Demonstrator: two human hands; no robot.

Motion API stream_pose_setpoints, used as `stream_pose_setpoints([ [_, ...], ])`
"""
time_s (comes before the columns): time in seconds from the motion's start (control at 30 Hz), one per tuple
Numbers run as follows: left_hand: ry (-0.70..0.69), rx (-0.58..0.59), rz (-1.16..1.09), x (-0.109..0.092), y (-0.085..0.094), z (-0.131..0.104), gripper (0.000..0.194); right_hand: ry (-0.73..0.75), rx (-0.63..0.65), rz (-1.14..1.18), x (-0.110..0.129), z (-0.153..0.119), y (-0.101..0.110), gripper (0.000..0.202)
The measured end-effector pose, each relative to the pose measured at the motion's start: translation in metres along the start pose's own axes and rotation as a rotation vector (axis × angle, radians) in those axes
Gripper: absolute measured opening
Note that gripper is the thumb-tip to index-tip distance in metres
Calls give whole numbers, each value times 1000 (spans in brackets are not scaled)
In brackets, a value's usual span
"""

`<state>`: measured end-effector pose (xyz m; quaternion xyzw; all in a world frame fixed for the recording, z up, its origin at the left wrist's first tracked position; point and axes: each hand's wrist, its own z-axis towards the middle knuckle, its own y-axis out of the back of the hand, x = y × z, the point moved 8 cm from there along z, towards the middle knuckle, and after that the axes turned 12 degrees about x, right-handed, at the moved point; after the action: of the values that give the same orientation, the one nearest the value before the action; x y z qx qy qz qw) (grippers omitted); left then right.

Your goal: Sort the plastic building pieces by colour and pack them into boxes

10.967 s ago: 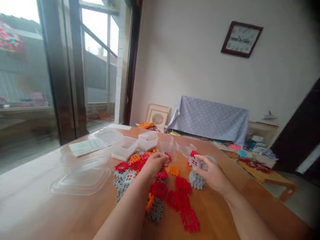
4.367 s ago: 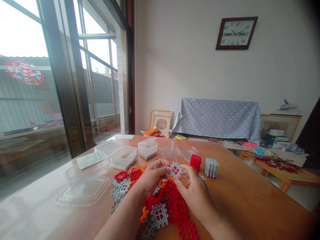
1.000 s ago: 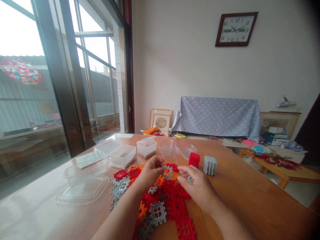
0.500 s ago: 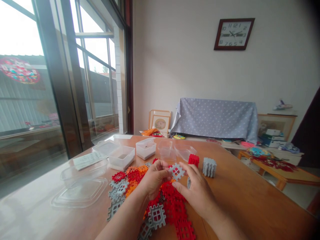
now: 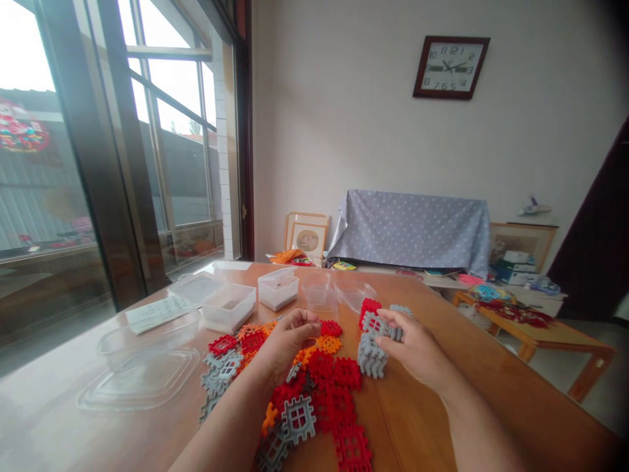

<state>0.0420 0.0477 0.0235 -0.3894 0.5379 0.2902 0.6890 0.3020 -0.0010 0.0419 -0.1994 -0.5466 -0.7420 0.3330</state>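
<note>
My right hand [image 5: 413, 344] pinches a grey notched plastic square [image 5: 374, 323] by its right side, just above a grey stack [image 5: 372, 357] on the brown table. Close behind stands a red stack [image 5: 368, 308], and another grey stack shows partly behind my fingers. My left hand [image 5: 295, 337] is raised over the loose pieces with its thumb and fingertips close together; whether anything is between them cannot be made out. Red pieces [image 5: 352, 448], orange pieces [image 5: 328, 344] and a grey windowed piece [image 5: 298, 419] lie in a loose pile below and between my hands.
Clear plastic containers [image 5: 228, 308] and a small box [image 5: 278, 292] stand toward the table's back left. A clear lid [image 5: 140, 380] and a printed sheet [image 5: 160, 313] lie at left. A low wooden table [image 5: 565, 337] stands beyond on the right.
My right hand has moved right, away from my left hand, carrying the grey square to the grey stack. My left hand no longer touches that square. The view has shifted slightly right.
</note>
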Motion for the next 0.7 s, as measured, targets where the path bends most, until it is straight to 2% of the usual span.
stream_pose_setpoints([
  [0.13,36,-83,79,-3,14,-1,36,-41,70,102,-27,1,0,55],
  [0.33,67,-108,170,-6,21,-3,32,-75,182,82,-37,-3,-9,57],
  [0.43,78,-101,249,-6,29,-1,27,-75,156,70,-36,-3,-6,58],
  [0.5,86,-91,350,-4,36,1,21,-48,96,78,-28,-1,-3,54],
  [0.6,118,-71,614,-2,48,1,14,12,12,105,-4,-1,-4,42],
  [0.67,123,-50,818,-2,53,-2,12,63,-3,116,19,-3,-12,34],
  [0.7,120,-35,905,-2,55,-5,13,91,31,118,32,-5,-19,30],
])
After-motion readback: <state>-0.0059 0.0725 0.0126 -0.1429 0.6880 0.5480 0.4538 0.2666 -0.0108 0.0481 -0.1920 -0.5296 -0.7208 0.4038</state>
